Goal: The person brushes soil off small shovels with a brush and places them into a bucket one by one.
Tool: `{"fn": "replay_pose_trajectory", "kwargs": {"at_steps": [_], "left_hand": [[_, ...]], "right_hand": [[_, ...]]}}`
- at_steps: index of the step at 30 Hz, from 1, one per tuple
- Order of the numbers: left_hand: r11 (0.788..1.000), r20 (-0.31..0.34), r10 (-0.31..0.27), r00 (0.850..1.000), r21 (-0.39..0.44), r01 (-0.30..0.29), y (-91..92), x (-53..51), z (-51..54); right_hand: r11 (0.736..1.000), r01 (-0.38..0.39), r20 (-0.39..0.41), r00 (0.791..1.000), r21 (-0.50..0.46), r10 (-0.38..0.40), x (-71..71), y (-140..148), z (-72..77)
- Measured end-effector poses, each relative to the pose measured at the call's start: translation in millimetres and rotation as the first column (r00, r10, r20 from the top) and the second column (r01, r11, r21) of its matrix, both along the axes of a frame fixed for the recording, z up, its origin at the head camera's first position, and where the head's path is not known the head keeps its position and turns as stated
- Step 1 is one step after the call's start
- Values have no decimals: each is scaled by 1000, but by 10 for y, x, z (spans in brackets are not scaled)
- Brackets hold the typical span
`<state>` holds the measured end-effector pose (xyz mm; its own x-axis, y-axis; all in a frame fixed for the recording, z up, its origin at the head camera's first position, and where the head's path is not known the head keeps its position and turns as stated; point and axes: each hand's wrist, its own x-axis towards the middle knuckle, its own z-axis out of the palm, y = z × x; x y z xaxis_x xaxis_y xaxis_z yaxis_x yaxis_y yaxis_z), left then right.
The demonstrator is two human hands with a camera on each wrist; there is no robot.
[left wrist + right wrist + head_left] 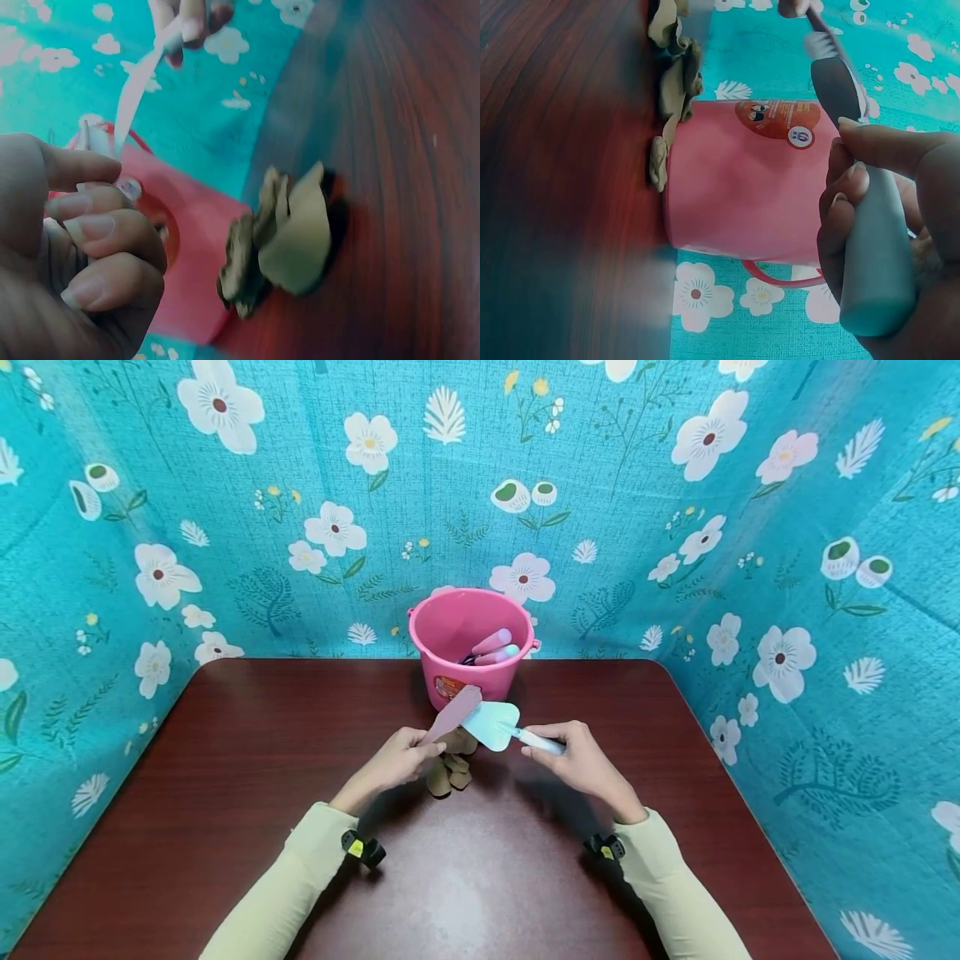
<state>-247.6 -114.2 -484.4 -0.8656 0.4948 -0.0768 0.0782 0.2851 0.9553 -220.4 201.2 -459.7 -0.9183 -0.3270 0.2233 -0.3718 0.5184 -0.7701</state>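
Observation:
My left hand (401, 758) grips a pink brush (453, 714); its white bristles (823, 46) show in the right wrist view. A small trowel with a pale blue blade (491, 724) and a white handle (879, 255) is held in my right hand (573, 756), thumb and fingers curled round the handle. Brush head and trowel blade meet or nearly meet in front of the pink bucket (472, 675); contact is hard to tell. Beneath the tools, several brown, curled pieces (296, 236) lie on the table against the bucket's base.
Inside the bucket lean tools with pink handles (495, 643). The dark red wooden table (300, 710) has rounded far corners. Blue flowered cloth (450, 485) hangs behind and on both sides.

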Motion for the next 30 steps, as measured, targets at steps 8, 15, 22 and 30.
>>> {"fn": "replay_pose_trajectory", "kwargs": {"at_steps": [8, 15, 22, 30], "left_hand": [[995, -68, -96, 993, -11, 95, 200, 200, 114], [995, -108, -56, 993, -84, 47, 242, 194, 122], [994, -42, 17, 999, -109, -22, 102, 102, 74], [992, -53, 72, 996, -100, -77, -31, 59, 82]], "right_hand": [[999, -29, 12, 1000, -34, 29, -20, -107, 5], [1000, -20, 9, 1000, -4, 20, 1, -162, 67], [1000, -3, 45, 999, 5, 3, 107, -181, 193], [1000, -30, 26, 999, -2, 30, -7, -81, -15]]}}
